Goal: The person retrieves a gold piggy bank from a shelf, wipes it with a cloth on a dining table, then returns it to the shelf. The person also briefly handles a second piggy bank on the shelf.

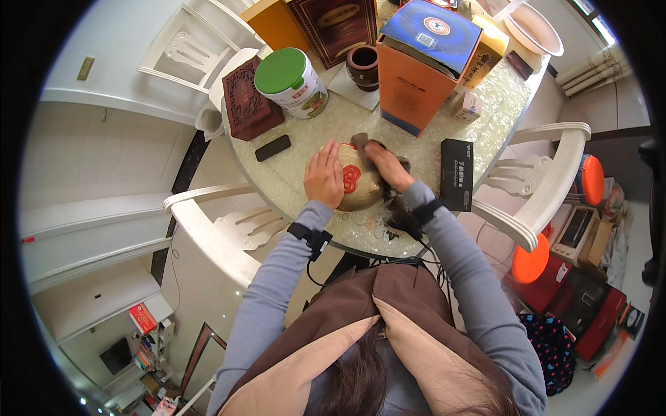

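A rounded golden object [364, 193] with a red openwork emblem [351, 179] rests on the round table [291, 182] before me. My left hand [325, 177] lies flat against its left side, fingers together. On its upper right, my right hand [386, 165] holds a greyish-brown cloth [360, 139] by the fingertips. Part of the golden object's right side is hidden by that hand. Dark, crumpled material [400, 208] lies beneath and beside my right wrist.
A black rectangular case [273, 148] lies left of my hands. A black box [457, 174] stands near the right edge. Behind are a green-lidded can [291, 83], a carved red box [251, 104], a brown jar [362, 67] and a tall orange-and-blue box [416, 83]. White chairs flank the table.
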Tool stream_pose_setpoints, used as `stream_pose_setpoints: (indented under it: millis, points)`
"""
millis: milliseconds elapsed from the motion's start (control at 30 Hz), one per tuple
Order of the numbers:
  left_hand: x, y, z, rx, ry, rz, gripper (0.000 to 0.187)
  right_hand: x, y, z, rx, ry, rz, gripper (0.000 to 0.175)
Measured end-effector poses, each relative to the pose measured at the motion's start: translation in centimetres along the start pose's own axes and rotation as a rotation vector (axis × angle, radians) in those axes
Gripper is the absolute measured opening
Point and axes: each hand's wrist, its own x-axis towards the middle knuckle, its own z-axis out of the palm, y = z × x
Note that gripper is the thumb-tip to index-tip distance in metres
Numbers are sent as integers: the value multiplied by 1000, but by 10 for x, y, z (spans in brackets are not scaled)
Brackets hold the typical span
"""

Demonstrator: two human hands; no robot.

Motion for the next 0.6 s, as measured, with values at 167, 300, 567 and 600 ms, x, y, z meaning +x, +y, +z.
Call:
stream_pose_setpoints:
  millis: [167,300,567,600]
  points:
    - [1,2,2,-4,18,-66,37,-14,-22,-1,-537,-218,-272,29]
    - [-1,3,7,-36,24,-139,37,-32,-30,8,-328,-68,-253,32]
    - [2,9,9,33,119,-180,36,-35,11,10,896,183,737,44]
    - [1,10,9,40,114,-187,36,-50,4,13,770,193,562,44]
